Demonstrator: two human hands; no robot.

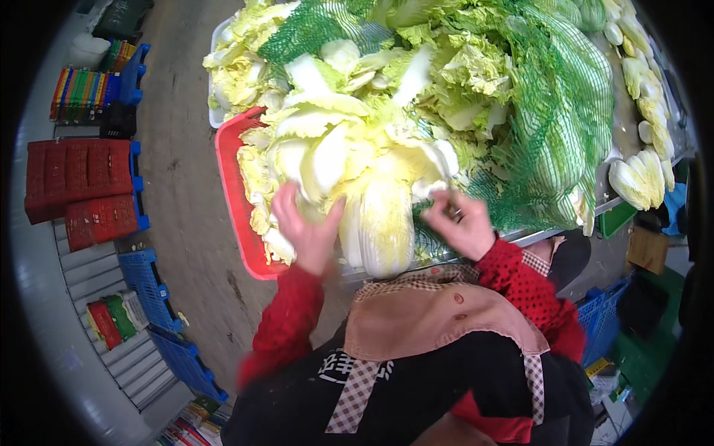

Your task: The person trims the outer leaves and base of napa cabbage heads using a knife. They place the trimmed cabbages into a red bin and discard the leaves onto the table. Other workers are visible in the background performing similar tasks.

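Observation:
A pale napa cabbage [387, 234] lies at the near edge of the metal table, its white base towards me. Loose cabbage leaves [329, 150] fan out beyond it. To the left of the cabbage is my left hand [307, 226], blurred, with thumb and fingers spread. My right hand [460, 220] is at the cabbage's right, fingers curled, with a small dark thing that looks like a ring or a tool between them; which it is cannot be made out. Green mesh netting [541, 139] with whole cabbages inside lies beyond my right hand.
A red plastic basket [234, 184] of leaves stands at the left, with a white bin [215, 114] of leaves behind it. More cabbages [638, 178] line the table's far right. Stacked red crates [81, 173] and blue pallets [148, 287] stand along the left wall.

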